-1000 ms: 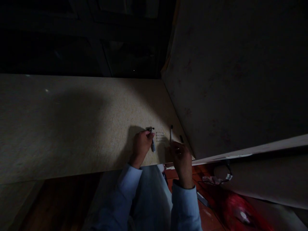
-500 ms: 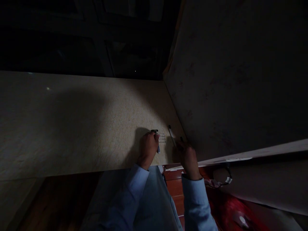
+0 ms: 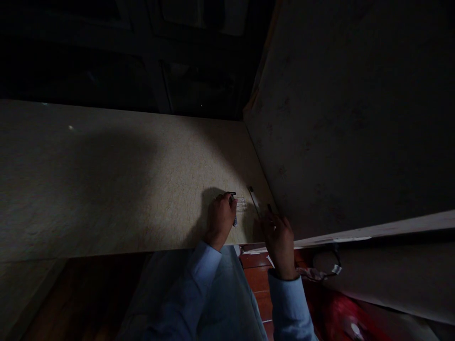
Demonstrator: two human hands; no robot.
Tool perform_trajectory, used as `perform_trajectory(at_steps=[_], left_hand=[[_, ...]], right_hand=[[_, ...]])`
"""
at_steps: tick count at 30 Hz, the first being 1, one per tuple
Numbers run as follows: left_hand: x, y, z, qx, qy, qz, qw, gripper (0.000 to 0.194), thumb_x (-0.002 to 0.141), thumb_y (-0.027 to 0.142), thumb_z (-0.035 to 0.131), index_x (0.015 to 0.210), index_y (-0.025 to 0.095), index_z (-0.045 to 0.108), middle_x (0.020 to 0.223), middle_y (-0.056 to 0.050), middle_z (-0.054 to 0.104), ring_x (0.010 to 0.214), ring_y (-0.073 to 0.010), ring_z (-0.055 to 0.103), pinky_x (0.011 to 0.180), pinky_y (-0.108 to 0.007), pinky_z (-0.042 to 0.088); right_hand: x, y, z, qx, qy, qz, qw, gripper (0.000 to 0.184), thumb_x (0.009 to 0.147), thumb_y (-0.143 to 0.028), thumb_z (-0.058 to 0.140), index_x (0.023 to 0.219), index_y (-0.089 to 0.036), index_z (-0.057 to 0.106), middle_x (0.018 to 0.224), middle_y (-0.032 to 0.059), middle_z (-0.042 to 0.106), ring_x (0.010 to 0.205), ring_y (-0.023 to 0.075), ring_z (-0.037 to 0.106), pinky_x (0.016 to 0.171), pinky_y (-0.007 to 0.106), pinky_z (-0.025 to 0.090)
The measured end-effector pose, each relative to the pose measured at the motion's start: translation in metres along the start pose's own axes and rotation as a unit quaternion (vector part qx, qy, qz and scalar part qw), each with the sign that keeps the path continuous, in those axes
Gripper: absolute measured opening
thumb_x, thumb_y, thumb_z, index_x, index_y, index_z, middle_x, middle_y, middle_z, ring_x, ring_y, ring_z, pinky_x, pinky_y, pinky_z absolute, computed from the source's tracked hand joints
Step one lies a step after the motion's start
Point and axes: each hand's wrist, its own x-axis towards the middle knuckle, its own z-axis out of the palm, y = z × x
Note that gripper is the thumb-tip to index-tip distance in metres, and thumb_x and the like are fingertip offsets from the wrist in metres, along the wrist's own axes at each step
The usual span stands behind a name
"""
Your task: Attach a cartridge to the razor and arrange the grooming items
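My left hand [image 3: 221, 219] is closed round a razor, its dark crosswise head [image 3: 231, 193] showing above the fingers and its bluish handle [image 3: 235, 221] below them. A small clear piece with parallel bars [image 3: 241, 204] lies on the ledge just right of my left fingertips. My right hand [image 3: 280, 239] has its fingers curled at the lower end of a slim pen-like stick [image 3: 255, 202] with a dark tip. Its exact grip is hard to see in the dim light. Beyond the right fingers a short dark object [image 3: 269, 207] shows beside the wall.
The pale speckled ledge [image 3: 170, 189] meets a patterned wall [image 3: 320, 142] on the right and a dark window frame [image 3: 152, 85] behind. Below the ledge are reddish tiles [image 3: 258, 279], a red bag-like thing [image 3: 341, 312] and a dark cord with a white tag [image 3: 336, 269].
My right hand has drawn slightly down toward me, its fingers more curled. The slim stick looks narrower now. My left hand stays on the razor, and the view has shifted a little.
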Motion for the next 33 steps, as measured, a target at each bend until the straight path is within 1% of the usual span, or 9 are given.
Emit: perform_trajectory(at_steps=[6, 11, 14, 18, 21, 23, 27, 29, 33], left_hand=[[-0.001, 0.000, 0.004, -0.014, 0.040, 0.016, 0.999, 0.022, 0.096, 0.029, 0.060, 0.110, 0.018, 0.073, 0.103, -0.012, 0.076, 0.094, -0.0223, 0.071, 0.081, -0.031, 0.052], [-0.010, -0.011, -0.005, -0.100, 0.072, 0.018, 0.992, 0.025, 0.097, 0.036, 0.057, 0.107, 0.019, 0.074, 0.095, -0.008, 0.077, 0.082, -0.0186, 0.070, 0.075, -0.028, 0.052], [-0.024, -0.034, -0.022, -0.141, 0.109, 0.017, 0.984, 0.022, 0.095, 0.029, 0.057, 0.106, 0.018, 0.073, 0.094, -0.008, 0.078, 0.074, -0.0169, 0.069, 0.072, -0.028, 0.053], [-0.043, -0.084, -0.051, -0.174, 0.164, -0.013, 0.971, 0.023, 0.092, 0.023, 0.053, 0.099, 0.020, 0.074, 0.098, -0.007, 0.079, 0.081, -0.0183, 0.072, 0.077, -0.030, 0.056], [-0.051, -0.116, -0.065, -0.191, 0.211, -0.025, 0.958, 0.022, 0.090, 0.026, 0.054, 0.097, 0.019, 0.074, 0.099, -0.008, 0.080, 0.089, -0.0210, 0.074, 0.082, -0.033, 0.058], [-0.055, -0.127, -0.068, -0.215, 0.220, -0.024, 0.951, 0.023, 0.091, 0.028, 0.053, 0.097, 0.019, 0.074, 0.098, -0.008, 0.080, 0.090, -0.0209, 0.075, 0.083, -0.032, 0.059], [-0.061, -0.127, -0.067, -0.216, 0.189, 0.011, 0.958, 0.023, 0.093, 0.028, 0.052, 0.098, 0.020, 0.074, 0.099, -0.008, 0.080, 0.093, -0.0198, 0.075, 0.085, -0.031, 0.059], [-0.063, -0.124, -0.067, -0.205, 0.172, 0.027, 0.963, 0.022, 0.094, 0.027, 0.053, 0.097, 0.021, 0.074, 0.097, -0.008, 0.079, 0.091, -0.0197, 0.074, 0.085, -0.032, 0.058], [-0.067, -0.124, -0.069, -0.216, 0.165, 0.057, 0.961, 0.022, 0.094, 0.026, 0.052, 0.097, 0.021, 0.074, 0.096, -0.008, 0.079, 0.089, -0.0193, 0.074, 0.083, -0.031, 0.058]], right_hand=[[-0.033, -0.034, 0.004, 0.098, -0.004, 0.013, 0.995, 0.023, 0.093, -0.026, 0.053, 0.099, -0.019, 0.074, 0.096, 0.0115, 0.069, 0.085, 0.0243, 0.066, 0.075, 0.035, 0.055], [-0.056, -0.066, 0.028, 0.201, -0.103, -0.018, 0.974, 0.020, 0.094, -0.025, 0.056, 0.098, -0.022, 0.076, 0.091, 0.0093, 0.074, 0.078, 0.0216, 0.069, 0.069, 0.031, 0.056], [-0.061, -0.083, 0.042, 0.226, -0.150, -0.039, 0.962, 0.021, 0.094, -0.024, 0.058, 0.101, -0.022, 0.077, 0.089, 0.0071, 0.075, 0.074, 0.0196, 0.068, 0.068, 0.030, 0.054], [-0.052, -0.106, 0.063, 0.269, -0.190, -0.063, 0.942, 0.021, 0.096, -0.027, 0.058, 0.096, -0.022, 0.078, 0.087, 0.0056, 0.075, 0.081, 0.0194, 0.069, 0.073, 0.029, 0.052], [-0.038, -0.121, 0.085, 0.315, -0.185, -0.049, 0.929, 0.024, 0.096, -0.032, 0.058, 0.091, -0.021, 0.078, 0.085, 0.0056, 0.075, 0.082, 0.0193, 0.070, 0.073, 0.028, 0.052], [-0.030, -0.127, 0.103, 0.335, -0.177, -0.039, 0.925, 0.025, 0.095, -0.034, 0.058, 0.089, -0.020, 0.078, 0.085, 0.0059, 0.076, 0.080, 0.0191, 0.070, 0.072, 0.028, 0.053], [-0.024, -0.131, 0.129, 0.278, -0.112, -0.050, 0.953, 0.026, 0.094, -0.031, 0.054, 0.090, -0.019, 0.077, 0.088, 0.0078, 0.076, 0.083, 0.0207, 0.070, 0.076, 0.031, 0.053], [-0.027, -0.129, 0.132, 0.252, -0.110, -0.075, 0.958, 0.026, 0.095, -0.031, 0.053, 0.091, -0.019, 0.076, 0.088, 0.0078, 0.075, 0.083, 0.0206, 0.070, 0.075, 0.031, 0.052], [-0.037, -0.122, 0.128, 0.207, -0.123, -0.174, 0.955, 0.031, 0.099, -0.034, 0.049, 0.092, -0.019, 0.075, 0.084, 0.0076, 0.072, 0.079, 0.0205, 0.068, 0.072, 0.031, 0.052]])
